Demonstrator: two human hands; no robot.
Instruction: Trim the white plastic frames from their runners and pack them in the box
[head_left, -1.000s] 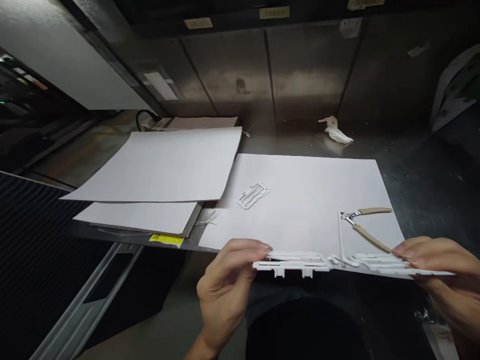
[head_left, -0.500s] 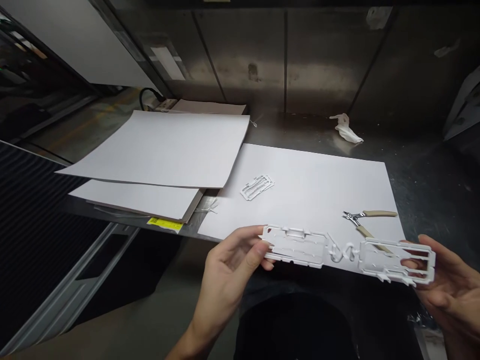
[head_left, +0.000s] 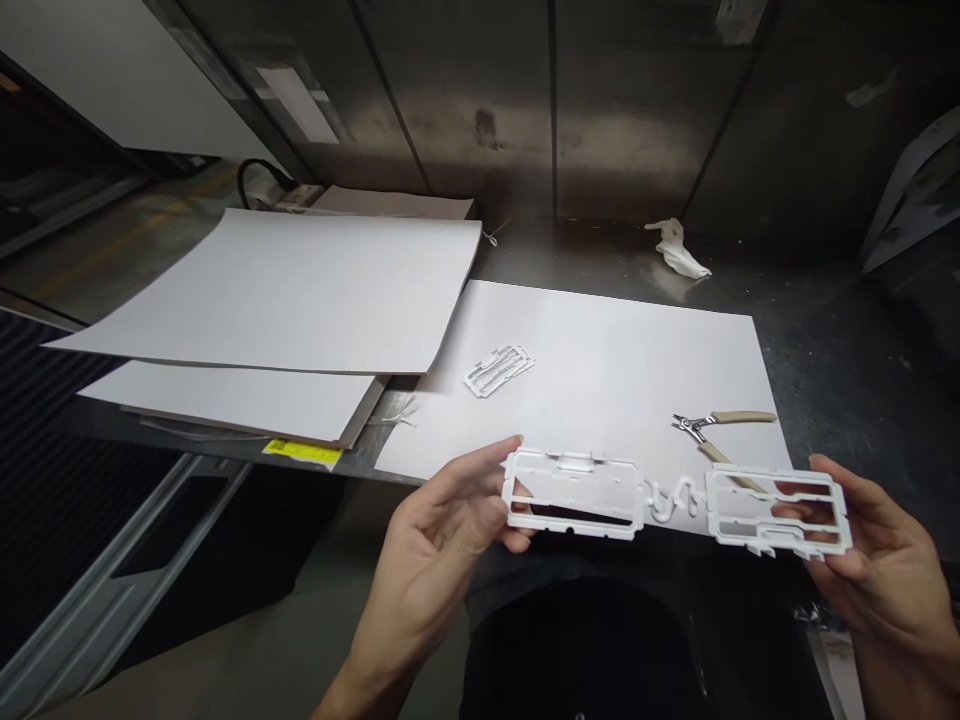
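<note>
White plastic frames (head_left: 600, 530) joined end to end by a curly strip (head_left: 663, 517) are held up over the near edge of a white sheet (head_left: 615, 370). The left hand (head_left: 446, 535) pinches one end between thumb and fingers; the right hand (head_left: 889, 550) grips the other. Behind them on the sheet, tan-handled cutters (head_left: 693, 428) lie spread open, well apart from a small stack of white pieces (head_left: 497, 371).
</note>
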